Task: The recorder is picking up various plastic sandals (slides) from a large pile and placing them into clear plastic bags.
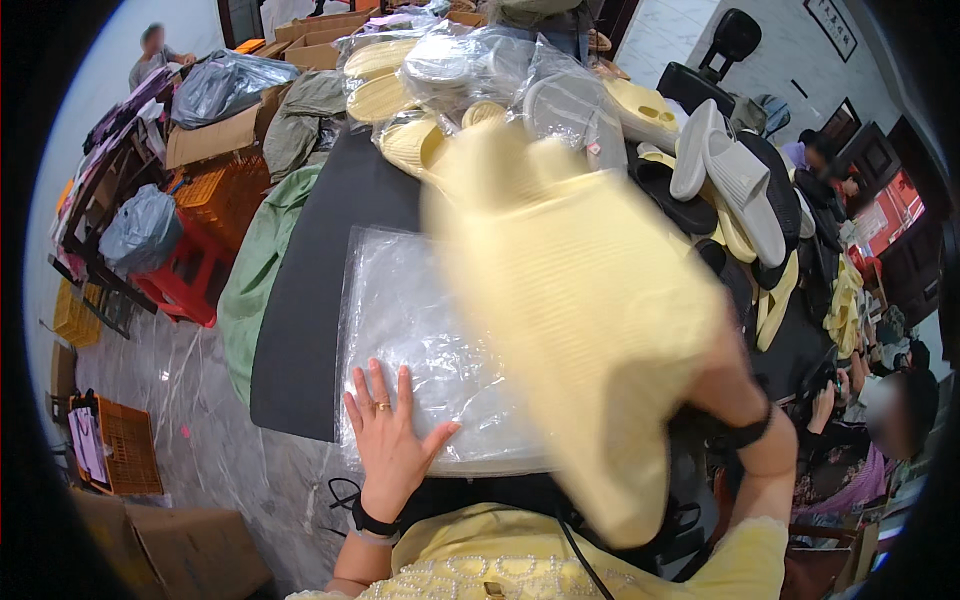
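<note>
My left hand lies flat on transparent plastic bags at the near edge of the dark table, fingers spread. A ring and a dark wristband show on it. My right hand grips pale yellow slippers, held up large in front of the bags and smeared by motion. Their ribbed surface faces up, and they hide the right part of the bags and most of my right fingers. How many slippers I hold, I cannot tell for sure.
Bagged slippers are heaped at the table's far end. Loose grey slippers, with black and yellow ones, pile up on the right. Left of the table stand a red stool and an orange crate. A co-worker sits at the right.
</note>
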`<state>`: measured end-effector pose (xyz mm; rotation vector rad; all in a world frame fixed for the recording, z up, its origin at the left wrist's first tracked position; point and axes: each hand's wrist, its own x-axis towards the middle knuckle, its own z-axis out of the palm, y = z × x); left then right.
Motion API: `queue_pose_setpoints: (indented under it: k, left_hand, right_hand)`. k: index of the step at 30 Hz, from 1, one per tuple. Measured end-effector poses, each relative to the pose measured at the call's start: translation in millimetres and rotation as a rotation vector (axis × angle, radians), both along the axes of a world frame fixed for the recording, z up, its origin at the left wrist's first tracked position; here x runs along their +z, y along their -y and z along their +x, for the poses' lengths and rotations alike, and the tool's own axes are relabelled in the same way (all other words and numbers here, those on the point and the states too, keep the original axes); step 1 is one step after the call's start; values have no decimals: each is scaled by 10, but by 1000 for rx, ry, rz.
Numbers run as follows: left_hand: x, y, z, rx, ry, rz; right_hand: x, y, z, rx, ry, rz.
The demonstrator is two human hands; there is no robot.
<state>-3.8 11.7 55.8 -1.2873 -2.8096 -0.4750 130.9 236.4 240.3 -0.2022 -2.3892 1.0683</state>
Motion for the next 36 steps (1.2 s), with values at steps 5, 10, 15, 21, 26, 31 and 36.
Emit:
queue_pose_setpoints:
  k: [5,10,15,21,26,31,36]
  left_hand:
    - [-70,80,18,16,-71,-55]
    - [-262,15,-71,-21,-119,-87]
    - [-241,111,-48,20,-140,-120]
    - [-101,124,-45,30,44,4]
    - [-109,90,-38,0,20,7]
    - [-194,150,-96,-60,163,124]
    - [-125,107,-11,37,34,29]
  right_hand:
    - [-659,958,-823,344,378,-95]
    - [-1206,911,-857,304,520,17]
    - [-1533,245,-371,-101,715,120]
    - [-1614,-593,-16,-479,686,119]
    - [-1243,-423,-330,-408,555,142]
    - [-1211,327,-985,176,511,282]
    - [-1619,129,-1290,32,521,122]
